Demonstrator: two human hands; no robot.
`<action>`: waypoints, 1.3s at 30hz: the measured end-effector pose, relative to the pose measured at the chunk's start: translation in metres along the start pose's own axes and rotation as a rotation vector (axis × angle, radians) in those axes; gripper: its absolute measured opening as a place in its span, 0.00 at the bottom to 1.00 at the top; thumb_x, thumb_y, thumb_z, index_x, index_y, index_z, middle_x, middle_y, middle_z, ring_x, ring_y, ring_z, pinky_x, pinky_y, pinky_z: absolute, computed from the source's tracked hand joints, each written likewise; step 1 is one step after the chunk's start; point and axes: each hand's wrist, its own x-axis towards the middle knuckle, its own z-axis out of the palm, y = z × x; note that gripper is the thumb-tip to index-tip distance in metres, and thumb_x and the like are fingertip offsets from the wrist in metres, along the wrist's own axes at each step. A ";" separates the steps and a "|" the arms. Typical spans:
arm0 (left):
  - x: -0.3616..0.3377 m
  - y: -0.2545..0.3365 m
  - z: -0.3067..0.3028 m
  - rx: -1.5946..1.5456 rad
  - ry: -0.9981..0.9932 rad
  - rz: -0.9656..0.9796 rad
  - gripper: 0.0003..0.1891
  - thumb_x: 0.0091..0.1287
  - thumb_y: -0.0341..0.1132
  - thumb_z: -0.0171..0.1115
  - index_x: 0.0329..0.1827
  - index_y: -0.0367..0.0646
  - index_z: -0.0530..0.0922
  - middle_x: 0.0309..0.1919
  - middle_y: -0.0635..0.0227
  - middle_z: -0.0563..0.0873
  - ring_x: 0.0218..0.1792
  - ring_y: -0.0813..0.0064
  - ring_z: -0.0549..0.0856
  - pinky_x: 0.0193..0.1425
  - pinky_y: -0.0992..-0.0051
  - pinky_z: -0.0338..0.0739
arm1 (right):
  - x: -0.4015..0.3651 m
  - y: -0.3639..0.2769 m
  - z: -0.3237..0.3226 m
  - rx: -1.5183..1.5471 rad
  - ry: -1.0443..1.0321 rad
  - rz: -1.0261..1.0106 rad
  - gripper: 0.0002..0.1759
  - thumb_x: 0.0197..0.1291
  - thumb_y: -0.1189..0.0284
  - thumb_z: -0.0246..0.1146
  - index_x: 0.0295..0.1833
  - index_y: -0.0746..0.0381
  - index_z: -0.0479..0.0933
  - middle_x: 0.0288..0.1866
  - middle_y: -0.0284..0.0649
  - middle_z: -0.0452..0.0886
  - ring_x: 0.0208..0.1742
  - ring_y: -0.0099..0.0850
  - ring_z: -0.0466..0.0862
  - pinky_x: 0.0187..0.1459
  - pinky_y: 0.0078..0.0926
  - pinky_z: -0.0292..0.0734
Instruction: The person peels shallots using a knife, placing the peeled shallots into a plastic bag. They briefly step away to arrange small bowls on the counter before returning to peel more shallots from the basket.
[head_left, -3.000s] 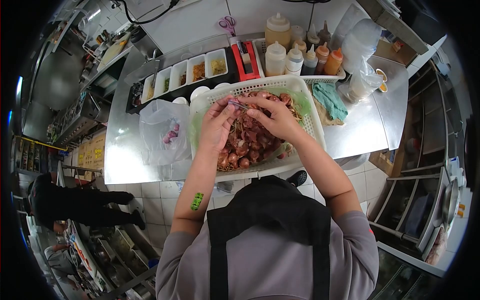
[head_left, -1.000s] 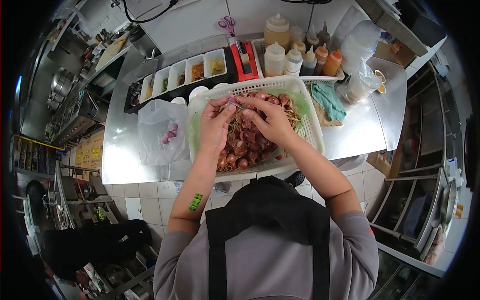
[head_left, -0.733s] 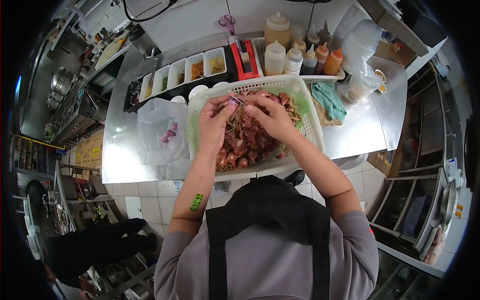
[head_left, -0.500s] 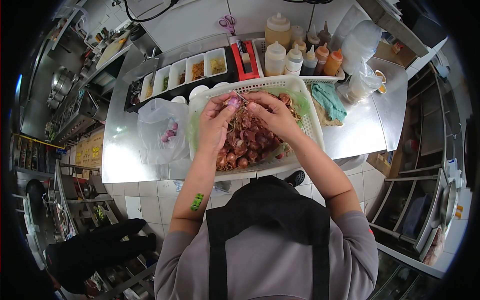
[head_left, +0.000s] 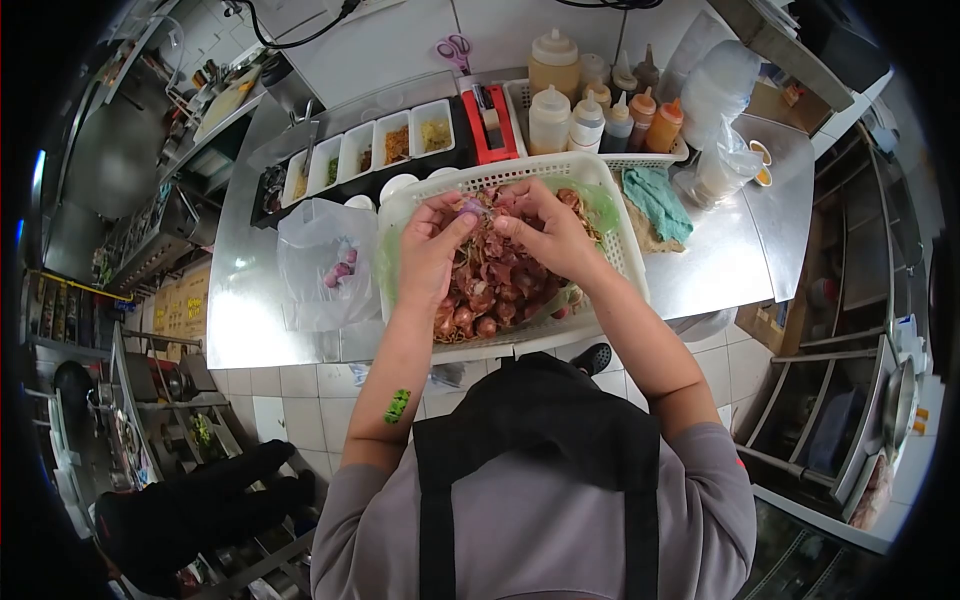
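Note:
Over a heap of red-brown shallots [head_left: 485, 300], my left hand [head_left: 432, 240] pinches a purple shallot [head_left: 470, 208] between thumb and fingers. My right hand [head_left: 545, 228] is closed close against it, thumb and fingertips together around what looks like a thin metal blade [head_left: 488, 211], mostly hidden by the fingers. The heap, with loose dry skins, lies in a green bag inside a white perforated basket [head_left: 640, 270]. To the left, a clear plastic bag [head_left: 300, 300] holds several peeled purple shallots [head_left: 340, 270].
Behind stand a row of white ingredient tubs [head_left: 397, 140], a red holder [head_left: 492, 125], purple scissors [head_left: 455, 48] and several squeeze bottles [head_left: 548, 120]. A teal cloth [head_left: 657, 205] lies right of the basket on the steel table [head_left: 730, 260]. Another person's dark-clothed legs [head_left: 220, 490] show lower left.
Both hands stay together over the basket. The shallot and fingertips have shifted and turned slightly, and the thin metal piece shows less than before.

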 end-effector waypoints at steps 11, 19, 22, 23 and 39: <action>-0.001 -0.004 -0.002 0.055 -0.073 0.044 0.11 0.57 0.20 0.62 0.41 0.39 0.74 0.42 0.65 0.81 0.41 0.79 0.80 0.50 0.79 0.75 | 0.002 0.001 0.008 -0.146 0.055 -0.189 0.14 0.58 0.69 0.62 0.49 0.63 0.76 0.43 0.41 0.81 0.45 0.31 0.80 0.49 0.25 0.72; -0.003 0.004 0.002 -0.068 -0.108 -0.018 0.15 0.62 0.22 0.56 0.52 0.35 0.72 0.51 0.56 0.78 0.52 0.65 0.79 0.57 0.72 0.76 | 0.005 0.002 -0.002 -0.147 0.167 -0.058 0.13 0.59 0.68 0.61 0.46 0.64 0.76 0.38 0.43 0.82 0.41 0.31 0.81 0.46 0.25 0.73; -0.002 0.007 -0.001 -0.124 -0.151 -0.040 0.16 0.63 0.23 0.53 0.55 0.33 0.70 0.55 0.54 0.76 0.55 0.60 0.77 0.58 0.70 0.76 | 0.004 0.002 -0.004 -0.230 0.137 -0.002 0.13 0.59 0.66 0.62 0.44 0.65 0.75 0.35 0.43 0.82 0.38 0.31 0.81 0.43 0.27 0.72; -0.001 0.007 -0.002 -0.165 -0.151 -0.046 0.15 0.64 0.23 0.53 0.54 0.33 0.71 0.53 0.56 0.77 0.54 0.61 0.78 0.57 0.71 0.77 | 0.004 0.004 -0.004 -0.230 0.135 -0.004 0.13 0.59 0.66 0.62 0.44 0.65 0.75 0.35 0.43 0.82 0.38 0.31 0.81 0.43 0.27 0.72; 0.004 0.008 -0.014 -0.318 -0.180 -0.120 0.18 0.71 0.31 0.46 0.62 0.36 0.65 0.53 0.56 0.77 0.50 0.65 0.81 0.51 0.74 0.80 | 0.002 0.014 -0.004 -0.483 0.106 -0.085 0.15 0.62 0.68 0.56 0.52 0.62 0.74 0.49 0.48 0.76 0.48 0.43 0.78 0.49 0.33 0.72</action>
